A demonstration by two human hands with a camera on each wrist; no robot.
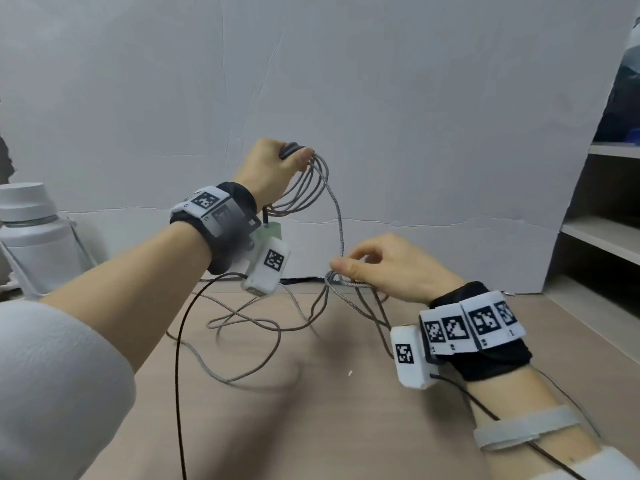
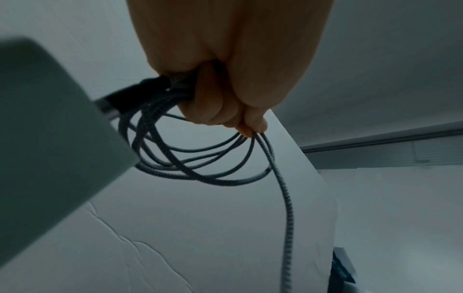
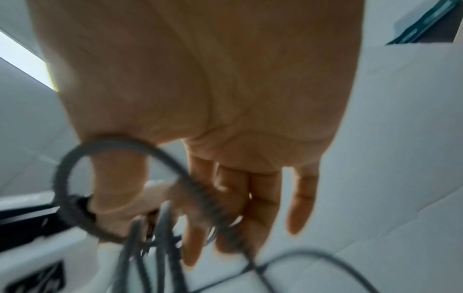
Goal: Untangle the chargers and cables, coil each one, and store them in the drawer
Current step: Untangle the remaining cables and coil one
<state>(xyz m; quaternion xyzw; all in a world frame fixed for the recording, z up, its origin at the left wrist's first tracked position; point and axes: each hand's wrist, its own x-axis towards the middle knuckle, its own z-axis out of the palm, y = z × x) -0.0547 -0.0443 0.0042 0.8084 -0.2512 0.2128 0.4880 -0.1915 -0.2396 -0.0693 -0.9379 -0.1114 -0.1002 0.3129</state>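
While curled tight, left hand [image 1: 268, 171] fingers [image 2: 213, 107] clench several loops of grey braided cable [image 1: 304, 188], coil hanging just below knuckles w/ a dark plug by the thumb. One strand drops to right hand [image 1: 388, 268], whose thumb + forefinger pinch a bunch of strands, other fingers [image 3: 260, 208] loosely bent. Rest of cable trails below onto table [image 1: 311, 427]. Shelves [image 1: 602, 237] far right.

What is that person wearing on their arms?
Each wrist has a black band with black-and-white square code patches and a white box, code-marked, with a thin black wire. Pale grey sleeves are pushed up. A grey strap circles the right forearm.
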